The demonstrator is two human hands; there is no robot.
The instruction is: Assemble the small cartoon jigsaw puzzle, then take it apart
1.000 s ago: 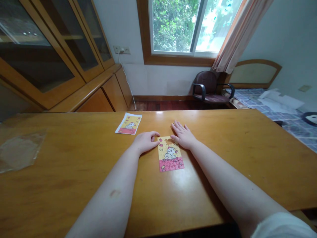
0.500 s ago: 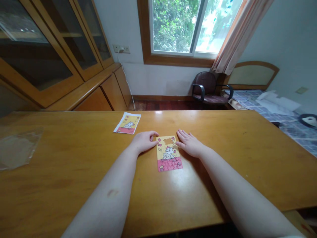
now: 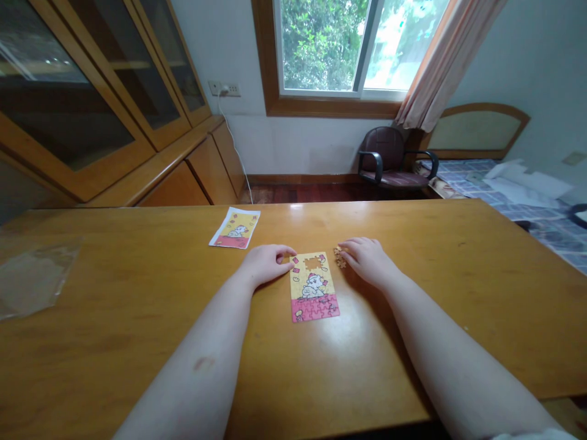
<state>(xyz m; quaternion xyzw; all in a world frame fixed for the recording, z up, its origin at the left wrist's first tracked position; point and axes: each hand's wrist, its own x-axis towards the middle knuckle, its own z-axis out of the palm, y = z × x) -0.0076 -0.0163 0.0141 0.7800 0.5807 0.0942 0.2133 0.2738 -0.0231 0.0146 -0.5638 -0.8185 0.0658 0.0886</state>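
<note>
A nearly complete jigsaw puzzle lies flat on the wooden table. It shows a white cartoon animal on yellow above a pink band, and a gap near its top exposes the wood. My left hand rests at its upper left edge, thumb and index finger apart, their tips touching the border. Just right of the puzzle is a small cluster of loose puzzle pieces, plain side up. Over their right side is my right hand, fingers bent and thumb apart from them, the tips at the pieces. Part of the cluster may be hidden beneath it.
A reference picture card with the same design lies at the back left. The table also bears a clear plastic bag at the far left. Beyond it stand a glass-door cabinet, an armchair and a bed.
My right hand has slid right, away from the puzzle's edge, and its flat fingers have bent. Loose pieces now show at its fingertips. My left hand stays at the puzzle's left edge.
</note>
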